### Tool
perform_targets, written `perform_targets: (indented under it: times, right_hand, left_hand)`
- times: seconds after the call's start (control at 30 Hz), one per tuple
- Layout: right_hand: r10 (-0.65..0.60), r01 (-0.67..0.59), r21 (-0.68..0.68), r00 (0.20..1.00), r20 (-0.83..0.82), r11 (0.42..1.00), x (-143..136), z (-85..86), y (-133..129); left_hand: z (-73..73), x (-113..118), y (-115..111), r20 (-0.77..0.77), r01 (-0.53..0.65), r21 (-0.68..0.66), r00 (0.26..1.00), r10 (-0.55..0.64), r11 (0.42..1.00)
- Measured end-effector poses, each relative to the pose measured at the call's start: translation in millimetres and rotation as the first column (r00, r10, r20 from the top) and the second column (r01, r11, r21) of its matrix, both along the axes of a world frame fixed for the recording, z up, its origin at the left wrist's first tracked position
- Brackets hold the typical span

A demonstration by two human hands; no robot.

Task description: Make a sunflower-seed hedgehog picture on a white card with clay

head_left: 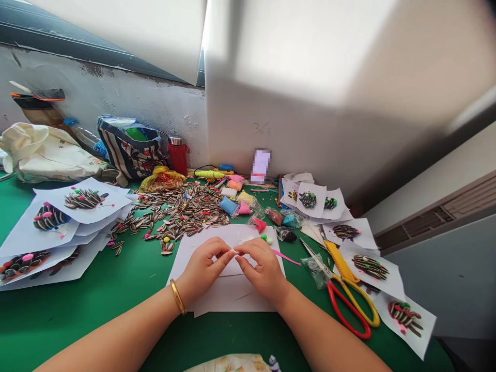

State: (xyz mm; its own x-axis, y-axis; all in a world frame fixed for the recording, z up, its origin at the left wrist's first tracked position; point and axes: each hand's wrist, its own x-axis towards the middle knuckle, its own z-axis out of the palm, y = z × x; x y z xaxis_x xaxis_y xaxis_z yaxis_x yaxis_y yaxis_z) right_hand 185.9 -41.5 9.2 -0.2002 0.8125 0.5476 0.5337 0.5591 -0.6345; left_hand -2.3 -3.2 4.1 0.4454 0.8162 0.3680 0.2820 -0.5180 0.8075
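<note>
My left hand [207, 266], with a gold bangle at the wrist, and my right hand [260, 266] meet fingertip to fingertip above white paper sheets [228, 299] on the green table. Between both thumbs and forefingers is a small white piece [234, 251], mostly hidden by the fingers. Small green balls [266, 238] lie on the paper just behind my right hand. A pink tool [287, 257] sticks out to the right of that hand. Behind the paper spreads a heap of striped sunflower seeds [194, 206].
Scissors with red and yellow handles [349, 305] lie at the right, beside sheets with seed-covered figures [370, 266]. More such sheets [85, 199] are stacked at the left. Colored clay packs [229, 206], bags [132, 147], a red bottle [179, 157] and a phone [261, 165] stand behind.
</note>
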Motion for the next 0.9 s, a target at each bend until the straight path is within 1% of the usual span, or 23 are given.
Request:
perform_targets:
  times: [0.1, 0.27, 0.47, 0.6, 0.9]
  right_hand:
    - [-0.009, 0.009, 0.000, 1.000, -0.002, 1.000, 0.0, -0.1, -0.2]
    - [-0.024, 0.024, -0.010, 1.000, 0.012, 1.000, -0.3, 0.4, 0.4]
    - [-0.020, 0.021, -0.005, 0.999, 0.035, 1.000, 0.1, -1.7, 0.6]
    - [-0.056, 0.056, 0.001, 0.998, 0.017, 0.998, 0.7, -4.2, 0.6]
    - [-0.045, 0.045, 0.023, 0.999, 0.017, 0.999, 0.2, 0.1, -0.4]
  left_hand:
    - [0.9, 0.4, 0.4, 0.000, -0.003, -0.007, 1.000, 0.003, 1.000]
    - [1.6, 1.9, -2.4, -0.057, -0.013, -0.025, 0.998, 0.011, 1.000]
    - [-0.1, 0.8, -0.6, -0.058, -0.030, -0.004, 0.998, 0.029, 1.000]
    - [1.3, 1.6, 1.3, -0.026, -0.039, -0.055, 0.999, 0.038, 0.998]
    - [8.6, 1.6, -1.0, 0.025, 0.027, -0.182, 0.999, -0.023, 0.983]
